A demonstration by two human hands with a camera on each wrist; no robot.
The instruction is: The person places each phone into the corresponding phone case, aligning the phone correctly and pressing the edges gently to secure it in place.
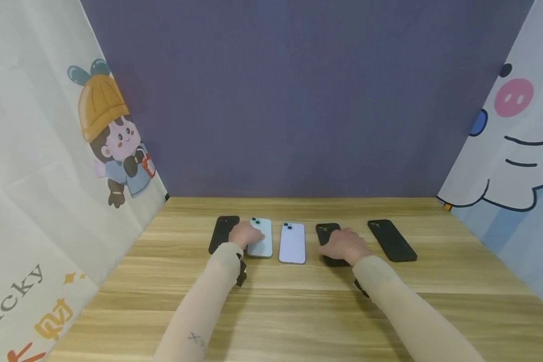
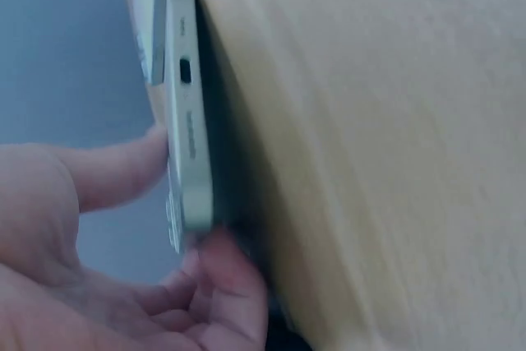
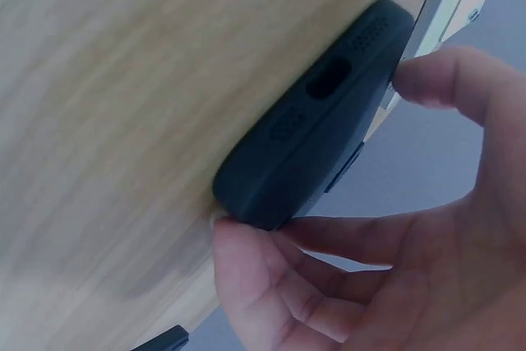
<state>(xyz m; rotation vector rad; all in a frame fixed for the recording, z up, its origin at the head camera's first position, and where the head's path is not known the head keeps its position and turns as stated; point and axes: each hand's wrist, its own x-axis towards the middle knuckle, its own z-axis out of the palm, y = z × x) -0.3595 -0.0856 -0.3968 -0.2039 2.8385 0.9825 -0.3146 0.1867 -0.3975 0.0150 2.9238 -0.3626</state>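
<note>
Five phones lie face down in a row on the wooden table. My left hand (image 1: 245,235) grips the pale green phone (image 1: 265,247), second from the left. In the left wrist view its thumb lies at one side of this phone (image 2: 186,113), curled fingers at the other, with dark shadow under the phone. My right hand (image 1: 345,244) holds the black phone (image 1: 325,233) second from the right; its charging-port end (image 3: 316,108) faces the right wrist camera, between thumb and fingertips. Between the hands lies a lavender phone (image 1: 292,247).
At the row's left end is a black phone (image 1: 220,234), right beside my left hand. Another black phone (image 1: 392,241) lies slanted at the right end. A dark blue-grey panel (image 1: 298,100) rises behind the table (image 1: 294,311), with cartoon-printed curtains (image 1: 36,201) at both sides.
</note>
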